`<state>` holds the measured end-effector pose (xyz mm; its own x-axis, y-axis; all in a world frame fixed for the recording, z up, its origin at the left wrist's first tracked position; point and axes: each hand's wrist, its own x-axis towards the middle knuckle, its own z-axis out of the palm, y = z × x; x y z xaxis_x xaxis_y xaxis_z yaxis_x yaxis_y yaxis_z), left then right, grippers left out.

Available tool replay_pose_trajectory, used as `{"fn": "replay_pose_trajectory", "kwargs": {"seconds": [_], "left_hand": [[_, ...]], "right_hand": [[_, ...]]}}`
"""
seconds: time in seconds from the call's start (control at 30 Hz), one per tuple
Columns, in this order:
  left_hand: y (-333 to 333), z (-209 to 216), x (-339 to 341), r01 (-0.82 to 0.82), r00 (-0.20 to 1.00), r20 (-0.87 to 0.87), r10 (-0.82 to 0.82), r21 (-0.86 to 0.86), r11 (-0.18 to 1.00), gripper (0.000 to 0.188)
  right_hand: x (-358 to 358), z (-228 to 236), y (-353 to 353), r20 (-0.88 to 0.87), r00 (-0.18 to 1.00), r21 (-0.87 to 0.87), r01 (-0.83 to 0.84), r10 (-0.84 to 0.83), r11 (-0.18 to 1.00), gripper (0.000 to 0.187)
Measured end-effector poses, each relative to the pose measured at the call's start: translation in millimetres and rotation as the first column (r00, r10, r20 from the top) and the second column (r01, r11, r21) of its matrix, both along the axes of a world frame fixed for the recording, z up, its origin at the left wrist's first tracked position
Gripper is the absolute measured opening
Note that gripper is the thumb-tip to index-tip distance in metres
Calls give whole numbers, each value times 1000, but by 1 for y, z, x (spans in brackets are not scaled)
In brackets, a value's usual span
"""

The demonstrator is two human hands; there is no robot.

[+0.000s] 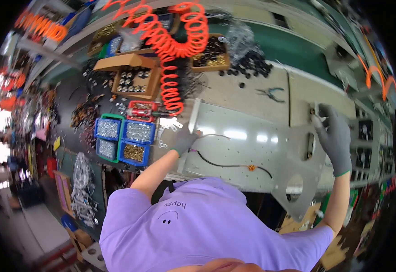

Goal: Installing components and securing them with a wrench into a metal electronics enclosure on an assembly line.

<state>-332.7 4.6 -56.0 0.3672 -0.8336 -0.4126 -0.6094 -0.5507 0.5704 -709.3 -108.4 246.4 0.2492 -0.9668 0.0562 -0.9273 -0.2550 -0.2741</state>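
A large grey sheet-metal panel [234, 156] with small holes and a raised left flange lies in front of me. My left hand [184, 140], in a grey glove, is closed around that flange. Beside it on the panel lies a black cable [218, 165] with a small orange coil on it. My right hand [335, 140], also gloved, has its fingers curled at the top of an upright metal plate [293, 190] with large cutouts, at the panel's right end. Part of its grip is hidden.
Blue bins [136, 131] of small metal fasteners stand left of the panel. Behind them is an open cardboard box [132, 84] of round parts. Orange coiled air hoses [170, 84] hang low over the bench. Pliers [271, 94] and black caps [256, 68] lie behind the panel.
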Motion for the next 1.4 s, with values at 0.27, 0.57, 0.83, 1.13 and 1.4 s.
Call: {"fn": "replay_pose_trajectory", "kwargs": {"seconds": [0.27,0.57,0.83,1.13,1.4], "left_hand": [[-13,19,33,-92,995,-25,92,-499,862,36],[-131,44,242,223,880,468,85,-563,796,34],[-199,18,271,253,872,431,-232,9,967,53],[-161,25,282,4,955,258,144,-499,867,55],[-52,74,95,418,853,-20,-522,-572,705,56]], "right_hand": [[160,-117,-67,82,769,296,-626,634,721,34],[233,-170,45,393,776,483,-630,492,608,37],[207,-185,115,367,930,660,-279,25,698,42],[263,-208,140,635,735,441,-92,-238,893,33],[278,-254,100,547,-151,743,-365,-823,561,62]]}}
